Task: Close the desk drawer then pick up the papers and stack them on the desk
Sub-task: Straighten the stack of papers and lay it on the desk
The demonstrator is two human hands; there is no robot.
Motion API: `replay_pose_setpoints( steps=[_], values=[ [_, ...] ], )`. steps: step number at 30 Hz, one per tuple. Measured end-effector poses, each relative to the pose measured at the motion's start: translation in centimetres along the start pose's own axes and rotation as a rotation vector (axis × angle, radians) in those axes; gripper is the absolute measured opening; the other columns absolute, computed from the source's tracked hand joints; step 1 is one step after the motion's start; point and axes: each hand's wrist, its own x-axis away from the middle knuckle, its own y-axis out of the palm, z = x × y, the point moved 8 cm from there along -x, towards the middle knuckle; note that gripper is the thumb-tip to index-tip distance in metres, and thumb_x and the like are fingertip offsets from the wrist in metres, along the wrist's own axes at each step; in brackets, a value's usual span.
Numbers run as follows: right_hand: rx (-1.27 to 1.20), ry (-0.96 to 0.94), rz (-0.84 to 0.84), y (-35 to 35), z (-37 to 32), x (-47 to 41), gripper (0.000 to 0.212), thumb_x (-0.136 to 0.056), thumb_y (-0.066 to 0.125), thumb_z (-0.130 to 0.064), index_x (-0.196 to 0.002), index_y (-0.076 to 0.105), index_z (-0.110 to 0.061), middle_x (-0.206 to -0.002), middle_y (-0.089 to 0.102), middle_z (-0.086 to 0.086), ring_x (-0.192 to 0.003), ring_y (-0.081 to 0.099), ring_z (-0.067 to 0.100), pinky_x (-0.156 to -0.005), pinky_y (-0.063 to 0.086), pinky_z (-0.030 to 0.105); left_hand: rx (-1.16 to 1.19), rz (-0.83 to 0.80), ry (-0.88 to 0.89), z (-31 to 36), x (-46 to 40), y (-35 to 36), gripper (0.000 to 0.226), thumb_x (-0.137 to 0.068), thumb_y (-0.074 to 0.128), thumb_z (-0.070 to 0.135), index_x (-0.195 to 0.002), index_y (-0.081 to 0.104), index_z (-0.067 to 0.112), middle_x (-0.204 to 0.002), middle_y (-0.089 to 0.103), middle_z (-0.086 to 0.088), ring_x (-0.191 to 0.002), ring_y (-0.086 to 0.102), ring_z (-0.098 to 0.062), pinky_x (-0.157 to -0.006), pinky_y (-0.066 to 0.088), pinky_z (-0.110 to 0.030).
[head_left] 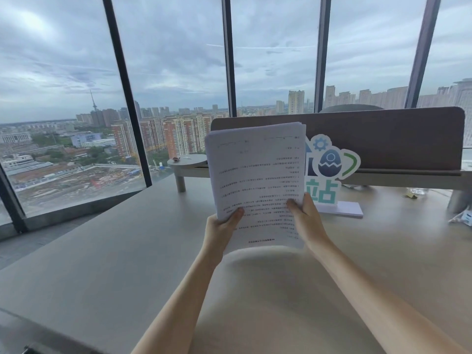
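A stack of white printed papers point(258, 175) stands upright above the light wooden desk point(127, 251), its printed text upside down to me. My left hand point(222, 226) grips the stack's lower left edge, thumb on the front sheet. My right hand point(305, 213) grips the lower right edge the same way. The bottom edge of the papers hangs just above the desk top. The desk drawer is out of view.
Behind the papers stand a white sign with a blue egg and teal characters point(329, 172), a grey shelf riser point(189, 164) and a brown partition screen point(383, 139). Small items lie at the far right point(463, 217). Tall windows run along the left and back.
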Motion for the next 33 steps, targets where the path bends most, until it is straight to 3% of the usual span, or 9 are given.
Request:
replay_pose_setpoints(
  steps=[2, 6, 9, 15, 21, 24, 27, 30, 33],
  values=[
    [0.019, -0.014, -0.006, 0.2, 0.2, 0.4, 0.020, -0.103, 0.047, -0.018, -0.122, 0.051, -0.022, -0.114, 0.068, -0.012, -0.105, 0.064, 0.004, -0.086, 0.050, 0.027, 0.013, -0.001, -0.030, -0.5, 0.0, -0.2, 0.021, -0.082, 0.076, 0.024, -0.098, 0.077, 0.011, -0.097, 0.078, -0.007, -0.091, 0.073, -0.024, -0.080, 0.061, -0.037],
    [0.077, 0.033, -0.037, 0.6, 2.4, 1.1, 0.027, -0.103, 0.046, -0.019, -0.130, 0.049, -0.021, -0.124, 0.065, -0.006, -0.112, 0.062, 0.012, -0.098, 0.048, 0.037, -0.059, 0.027, -0.046, -1.5, 0.1, -0.7, 0.022, -0.082, 0.075, 0.027, -0.097, 0.077, 0.011, -0.093, 0.078, -0.007, -0.088, 0.073, -0.024, -0.075, 0.061, -0.033],
    [0.064, 0.011, -0.022, 0.4, 2.1, 1.0, 0.028, -0.104, 0.045, -0.018, -0.131, 0.048, -0.018, -0.124, 0.064, -0.006, -0.107, 0.062, 0.005, -0.095, 0.048, 0.033, -0.045, 0.033, -0.034, -1.4, -0.1, -0.7, 0.018, -0.083, 0.074, 0.028, -0.094, 0.077, 0.013, -0.095, 0.078, -0.008, -0.086, 0.074, -0.023, -0.075, 0.062, -0.036],
    [0.114, 0.088, -0.069, 1.0, 4.0, 2.3, 0.032, -0.105, 0.043, -0.018, -0.137, 0.044, -0.017, -0.128, 0.056, -0.006, -0.115, 0.052, 0.012, -0.096, 0.038, 0.027, -0.075, -0.015, -0.086, -2.3, 0.6, -0.5, 0.019, -0.086, 0.072, 0.025, -0.102, 0.073, 0.016, -0.093, 0.076, -0.002, -0.085, 0.072, -0.017, -0.066, 0.059, -0.023],
    [0.177, 0.106, -0.164, 1.6, 2.6, 1.2, 0.029, -0.100, 0.053, -0.014, -0.128, 0.060, -0.018, -0.122, 0.069, -0.002, -0.113, 0.064, 0.018, -0.097, 0.049, 0.035, -0.276, -0.102, -0.160, 0.4, -0.1, -3.0, 0.029, -0.085, 0.071, 0.037, -0.101, 0.074, 0.013, -0.101, 0.076, -0.007, -0.092, 0.073, -0.027, -0.082, 0.060, -0.040],
    [0.123, 0.180, -0.258, 3.5, 2.2, 1.2, 0.028, -0.098, 0.058, -0.012, -0.125, 0.064, -0.014, -0.120, 0.072, -0.001, -0.114, 0.066, 0.020, -0.103, 0.050, 0.042, -0.258, -0.090, -0.218, 2.0, -0.3, -5.3, 0.030, -0.088, 0.067, 0.038, -0.102, 0.072, 0.013, -0.099, 0.076, -0.005, -0.089, 0.072, -0.025, -0.078, 0.060, -0.038],
    [0.015, 0.257, -0.301, 5.9, 1.7, 1.2, 0.024, -0.097, 0.060, -0.009, -0.119, 0.067, -0.012, -0.117, 0.074, 0.004, -0.106, 0.070, 0.022, -0.094, 0.056, 0.043, -0.159, -0.084, -0.257, 2.6, -0.4, -7.4, 0.030, -0.090, 0.065, 0.034, -0.107, 0.069, 0.011, -0.102, 0.076, -0.006, -0.087, 0.072, -0.025, -0.078, 0.059, -0.037],
    [-0.055, 0.287, -0.317, 8.2, 0.2, 1.1, 0.020, -0.100, 0.054, -0.013, -0.116, 0.066, -0.013, -0.112, 0.074, 0.003, -0.096, 0.072, 0.016, -0.069, 0.058, 0.025, -0.102, -0.046, -0.287, 2.3, -0.3, -9.8, 0.031, -0.090, 0.065, 0.032, -0.111, 0.067, 0.010, -0.108, 0.074, -0.010, -0.092, 0.071, -0.028, -0.078, 0.059, -0.038],
    [-0.002, 0.283, -0.270, 9.9, -0.5, 0.4, 0.025, -0.102, 0.047, -0.019, -0.117, 0.067, -0.014, -0.112, 0.074, 0.004, -0.098, 0.071, 0.020, -0.075, 0.060, 0.032, -0.034, -0.009, -0.324, 1.4, -0.5, -12.0, 0.039, -0.088, 0.068, 0.030, -0.119, 0.063, 0.006, -0.114, 0.072, -0.015, -0.100, 0.070, -0.034, -0.083, 0.058, -0.043]
  ],
)
